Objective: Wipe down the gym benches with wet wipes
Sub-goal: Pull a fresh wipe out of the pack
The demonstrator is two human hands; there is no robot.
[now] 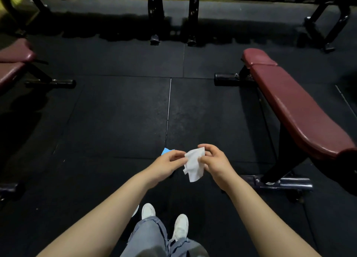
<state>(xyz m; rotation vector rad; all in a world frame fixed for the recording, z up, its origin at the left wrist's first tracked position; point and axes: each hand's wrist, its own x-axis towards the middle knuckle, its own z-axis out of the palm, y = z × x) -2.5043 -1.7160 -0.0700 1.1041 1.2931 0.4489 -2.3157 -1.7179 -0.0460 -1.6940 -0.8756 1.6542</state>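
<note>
While both forearms reach forward over the dark rubber floor (116, 111), the two hands meet in the lower middle of the view and share one white wet wipe (194, 165). Left hand (166, 165): fingers curled, thumb and fingertips pinching the wipe's left edge; a light blue item (166, 151), only partly visible, shows just behind this hand, and what it is cannot be told. Right hand (214, 162): fingers curled inward, pinching the wipe's upper right portion. The wipe hangs crumpled between the hands, its lower part drooping free, clear of the floor and touching no bench.

Right of the hands stands a maroon padded bench (295, 106) on a black metal frame; its long upholstered surface runs from the far middle right toward the near right edge, with a separate shorter pad at the far end. A second maroon bench (13, 63) is cut off by the left edge, well apart from the hands. Black rack uprights (154, 15) stand along the far side of the floor. Below the hands appear white shoes (180, 226) and pale grey trouser legs (150, 239).
</note>
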